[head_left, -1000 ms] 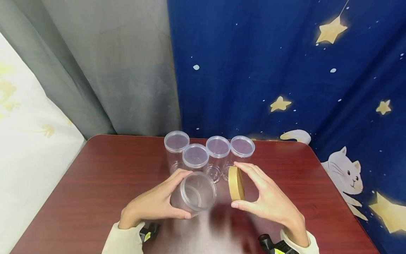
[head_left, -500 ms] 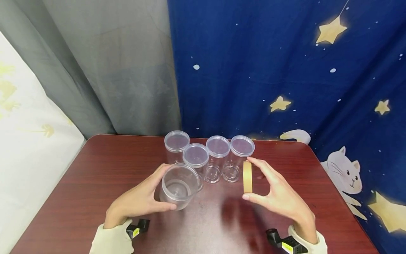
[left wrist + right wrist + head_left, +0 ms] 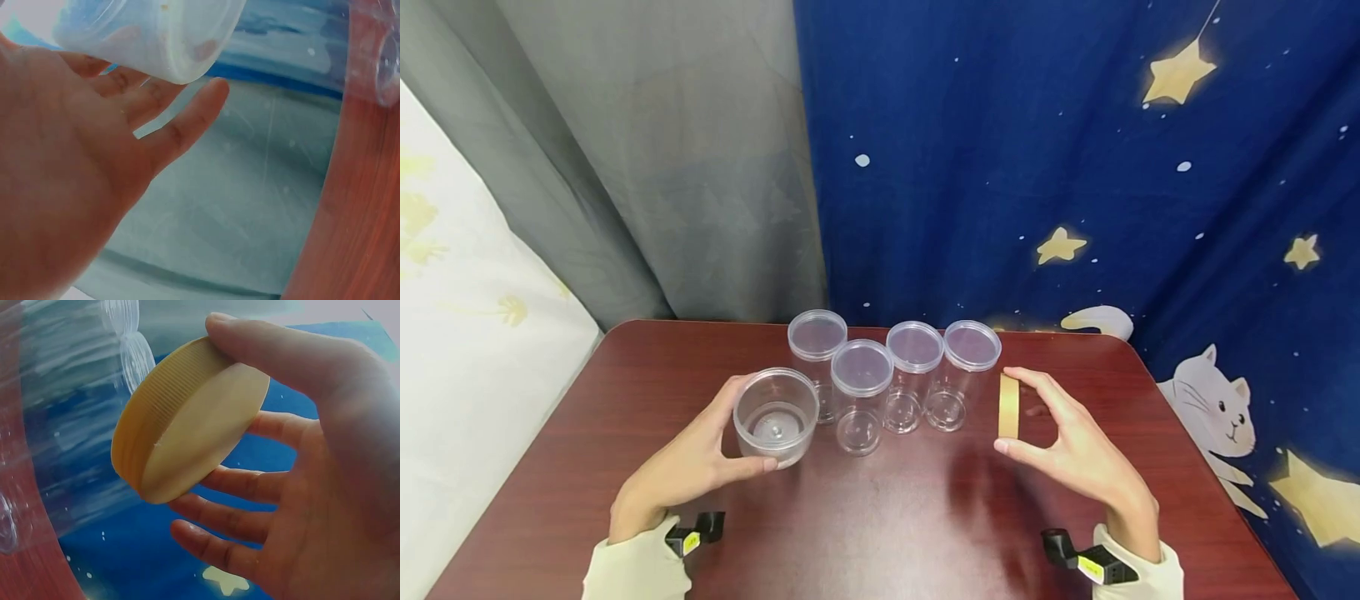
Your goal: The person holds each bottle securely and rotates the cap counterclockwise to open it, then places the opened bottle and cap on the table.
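Observation:
My left hand point(image 3: 696, 454) grips a clear, lidless jar point(image 3: 777, 417) from its left side, thumb at the front, above the table's left half. In the left wrist view the jar's base point(image 3: 194, 44) tilts over the fingers. Over on the right, my right hand point(image 3: 1075, 437) pinches a gold screw lid point(image 3: 1009, 407) on edge between thumb and fingers. The right wrist view shows the lid's ribbed rim point(image 3: 169, 394) and its flat face. Between the hands stand several clear jars with translucent lids, among them a front jar point(image 3: 862, 400) and a right jar point(image 3: 966, 375).
The dark red table point(image 3: 880, 533) has its far edge just behind the jars. A grey curtain point(image 3: 700, 167) and a blue star-patterned curtain point(image 3: 962, 167) hang behind it. White patterned cloth point(image 3: 475, 333) is at the left.
My left hand has carried the open jar leftward, bringing it more upright. My right hand has moved right with the gold lid, and the standing jars have stayed put.

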Demonstrator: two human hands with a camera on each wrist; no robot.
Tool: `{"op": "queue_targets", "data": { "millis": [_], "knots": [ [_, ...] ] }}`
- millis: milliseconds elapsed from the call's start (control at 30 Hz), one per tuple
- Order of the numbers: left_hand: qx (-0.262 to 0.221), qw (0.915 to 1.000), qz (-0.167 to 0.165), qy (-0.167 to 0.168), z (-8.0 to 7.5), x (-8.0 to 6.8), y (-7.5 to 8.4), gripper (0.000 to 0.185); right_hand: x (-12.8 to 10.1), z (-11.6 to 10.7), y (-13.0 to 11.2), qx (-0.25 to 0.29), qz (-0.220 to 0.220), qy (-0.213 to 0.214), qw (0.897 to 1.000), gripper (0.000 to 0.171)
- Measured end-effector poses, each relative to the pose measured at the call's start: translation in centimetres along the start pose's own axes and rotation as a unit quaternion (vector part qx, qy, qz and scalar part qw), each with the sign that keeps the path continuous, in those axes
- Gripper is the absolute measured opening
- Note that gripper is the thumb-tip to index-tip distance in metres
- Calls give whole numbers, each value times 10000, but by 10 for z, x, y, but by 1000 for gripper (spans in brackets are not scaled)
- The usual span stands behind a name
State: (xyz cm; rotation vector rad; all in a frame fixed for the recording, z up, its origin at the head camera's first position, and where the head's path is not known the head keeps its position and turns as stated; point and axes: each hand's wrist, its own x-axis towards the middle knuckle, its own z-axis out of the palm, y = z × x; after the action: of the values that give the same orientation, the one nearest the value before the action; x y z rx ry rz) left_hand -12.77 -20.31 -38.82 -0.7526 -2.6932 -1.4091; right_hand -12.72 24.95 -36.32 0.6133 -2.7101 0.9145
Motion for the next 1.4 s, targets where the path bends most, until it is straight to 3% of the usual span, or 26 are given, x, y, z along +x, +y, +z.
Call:
{"op": "queue_targets", "data": {
  "millis": [300,733,1000,1400],
  "knots": [
    [396,9959,-492,648,0,2,-11,91,-1,-2,15,293,512,44,9983,79],
    [371,9919,-678,1004,0,7,-26,97,-1,3,25,410,679,82,9968,77],
    [143,9865,-1099,1207,0,7,-33,97,1,6,28,497,827,-40,9953,77],
    [305,9739,-1572,1606,1,13,-44,99,5,11,40,352,1074,-132,9935,85]
  ]
}}
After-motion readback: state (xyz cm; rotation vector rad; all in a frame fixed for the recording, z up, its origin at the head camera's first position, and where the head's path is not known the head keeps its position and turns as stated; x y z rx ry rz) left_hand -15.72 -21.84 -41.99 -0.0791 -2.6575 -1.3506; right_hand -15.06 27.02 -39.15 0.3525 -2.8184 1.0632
